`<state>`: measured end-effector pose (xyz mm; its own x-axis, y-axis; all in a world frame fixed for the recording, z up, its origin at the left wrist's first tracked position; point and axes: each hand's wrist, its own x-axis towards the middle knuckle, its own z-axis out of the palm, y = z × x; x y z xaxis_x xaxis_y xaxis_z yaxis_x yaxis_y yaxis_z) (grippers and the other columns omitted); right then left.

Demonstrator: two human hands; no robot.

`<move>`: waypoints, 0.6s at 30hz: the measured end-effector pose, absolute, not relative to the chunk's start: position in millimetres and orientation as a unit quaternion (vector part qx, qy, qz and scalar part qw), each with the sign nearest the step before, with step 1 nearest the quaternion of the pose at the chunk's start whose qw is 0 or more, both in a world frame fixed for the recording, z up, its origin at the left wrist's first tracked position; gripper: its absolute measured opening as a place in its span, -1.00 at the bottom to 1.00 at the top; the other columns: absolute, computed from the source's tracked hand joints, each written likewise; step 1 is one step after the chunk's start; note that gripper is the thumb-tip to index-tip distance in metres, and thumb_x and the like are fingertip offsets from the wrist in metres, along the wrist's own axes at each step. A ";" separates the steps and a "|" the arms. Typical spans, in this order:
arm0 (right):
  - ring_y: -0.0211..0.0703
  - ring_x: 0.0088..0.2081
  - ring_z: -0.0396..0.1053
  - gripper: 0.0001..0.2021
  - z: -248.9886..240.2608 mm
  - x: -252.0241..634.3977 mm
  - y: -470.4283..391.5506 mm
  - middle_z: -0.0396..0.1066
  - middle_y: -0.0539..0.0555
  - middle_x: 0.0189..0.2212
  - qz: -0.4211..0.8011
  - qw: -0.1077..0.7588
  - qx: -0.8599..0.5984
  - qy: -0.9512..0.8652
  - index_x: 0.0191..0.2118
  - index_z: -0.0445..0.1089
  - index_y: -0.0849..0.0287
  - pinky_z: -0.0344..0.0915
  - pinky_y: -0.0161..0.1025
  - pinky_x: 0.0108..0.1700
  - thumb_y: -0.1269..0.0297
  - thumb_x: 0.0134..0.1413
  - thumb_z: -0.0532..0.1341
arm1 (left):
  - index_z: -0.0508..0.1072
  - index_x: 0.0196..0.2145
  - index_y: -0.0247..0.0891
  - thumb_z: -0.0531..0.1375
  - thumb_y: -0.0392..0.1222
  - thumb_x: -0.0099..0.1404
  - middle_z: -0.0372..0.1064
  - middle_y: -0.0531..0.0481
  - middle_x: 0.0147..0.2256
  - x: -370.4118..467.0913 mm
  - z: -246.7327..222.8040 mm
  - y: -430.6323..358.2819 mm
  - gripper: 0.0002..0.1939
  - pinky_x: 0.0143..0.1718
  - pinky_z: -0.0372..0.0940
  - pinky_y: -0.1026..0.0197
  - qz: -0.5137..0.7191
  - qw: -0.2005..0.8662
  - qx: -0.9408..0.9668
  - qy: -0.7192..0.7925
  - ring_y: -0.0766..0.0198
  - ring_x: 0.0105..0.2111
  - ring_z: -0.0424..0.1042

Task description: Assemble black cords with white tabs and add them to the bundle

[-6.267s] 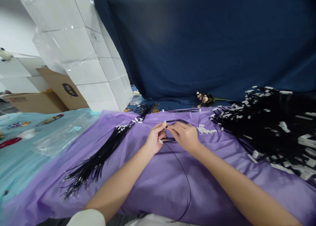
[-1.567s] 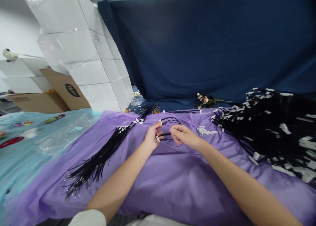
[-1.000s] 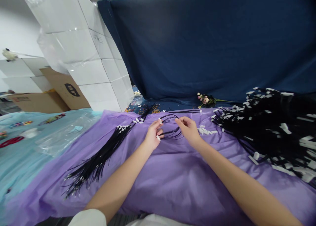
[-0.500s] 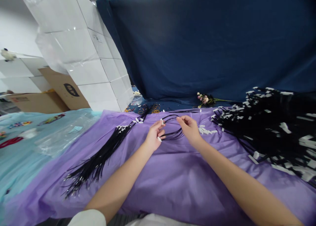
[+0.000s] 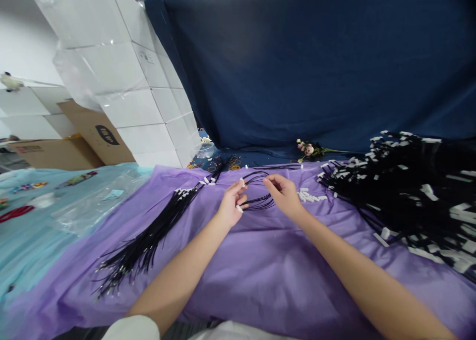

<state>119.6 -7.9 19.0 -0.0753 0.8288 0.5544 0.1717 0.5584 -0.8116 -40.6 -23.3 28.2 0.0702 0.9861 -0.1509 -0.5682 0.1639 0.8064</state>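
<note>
My left hand [image 5: 233, 203] is closed on a small bundle of black cords [image 5: 258, 202] with white tabs at their ends. The cords curve to the right in a loop. At the loop's right side is my right hand [image 5: 282, 194], thumb and forefinger pinched together by the cords; what lies between the fingertips is too small to make out. Several loose white tabs [image 5: 310, 197] lie on the purple cloth [image 5: 260, 260] just beyond my right hand. Left of my left hand, a long bundle of black cords [image 5: 159, 231] lies with white tabs at its upper end.
A large heap of white-tabbed black cords [image 5: 401, 191] spreads over the right side. White boxes [image 5: 145, 107] stand stacked at the back left, beside a cardboard box [image 5: 59, 151]. A dark blue curtain [image 5: 297, 67] hangs behind, with artificial flowers [image 5: 308, 149] at its foot.
My right hand has shifted slightly left, toward my left hand. The left hand keeps its hold on the cords and has barely moved.
</note>
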 end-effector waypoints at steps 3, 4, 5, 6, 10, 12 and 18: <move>-0.29 -0.54 0.15 -0.82 20.1 123.0 -12.4 0.27 -0.04 -0.55 0.214 0.512 -0.357 -0.751 -0.30 0.35 0.16 0.09 -0.32 -0.43 0.22 0.16 0.06 | 0.36 -0.35 -0.22 0.30 -0.08 0.00 0.28 0.17 -0.46 -41.5 29.8 -22.6 -0.72 -0.72 -0.21 0.39 0.584 0.658 0.284 0.381 0.58 -0.75 -0.10; -0.29 -0.56 0.15 -0.83 19.9 123.6 -13.2 0.27 -0.04 -0.55 0.201 0.496 -0.355 -0.767 -0.28 0.35 0.16 0.08 -0.32 -0.43 0.24 0.17 0.05 | 0.36 -0.35 -0.22 0.29 -0.07 0.00 0.27 0.17 -0.45 -41.6 29.9 -22.2 -0.72 -0.72 -0.20 0.39 0.584 0.651 0.286 0.390 0.59 -0.75 -0.09; -0.29 -0.56 0.15 -0.83 19.3 123.8 -13.7 0.27 -0.04 -0.56 0.196 0.483 -0.354 -0.776 -0.26 0.35 0.16 0.08 -0.33 -0.44 0.26 0.17 0.05 | 0.36 -0.34 -0.22 0.29 -0.07 0.01 0.26 0.16 -0.45 -41.7 29.8 -21.6 -0.72 -0.72 -0.19 0.39 0.585 0.643 0.290 0.400 0.59 -0.75 -0.08; -0.29 -0.57 0.15 -0.83 18.5 123.6 -13.8 0.27 -0.04 -0.56 0.197 0.476 -0.353 -0.781 -0.25 0.35 0.16 0.08 -0.33 -0.44 0.27 0.17 0.04 | 0.36 -0.33 -0.21 0.28 -0.06 0.01 0.26 0.16 -0.44 -41.6 29.3 -21.0 -0.72 -0.72 -0.18 0.39 0.585 0.635 0.295 0.409 0.59 -0.75 -0.07; -0.29 -0.56 0.12 -0.80 14.4 120.3 -11.0 0.22 -0.06 -0.60 0.225 0.476 -0.356 -0.772 -0.34 0.37 0.16 0.05 -0.34 -0.47 0.21 0.16 0.06 | 0.34 -0.32 -0.22 0.24 -0.05 0.05 0.26 0.14 -0.41 -40.4 23.8 -18.3 -0.73 -0.73 -0.17 0.40 0.598 0.581 0.317 0.452 0.60 -0.76 -0.05; -0.30 -0.54 0.13 -0.78 12.6 118.2 -8.7 0.23 -0.05 -0.58 0.251 0.492 -0.363 -0.750 -0.35 0.38 0.19 0.07 -0.36 -0.46 0.18 0.15 0.08 | 0.32 -0.31 -0.21 0.21 -0.04 0.07 0.27 0.13 -0.41 -39.6 20.4 -17.7 -0.74 -0.73 -0.17 0.41 0.604 0.542 0.335 0.479 0.60 -0.77 -0.04; -0.29 -0.52 0.18 -0.76 8.6 114.4 -6.6 0.25 -0.04 -0.55 0.252 0.526 -0.400 -0.707 -0.37 0.31 0.20 0.10 -0.37 -0.44 0.15 0.16 0.05 | 0.28 -0.21 -0.16 0.17 -0.09 0.12 0.26 0.16 -0.51 -36.4 15.9 -20.5 -0.74 -0.74 -0.17 0.41 0.581 0.462 0.458 0.490 0.56 -0.78 -0.01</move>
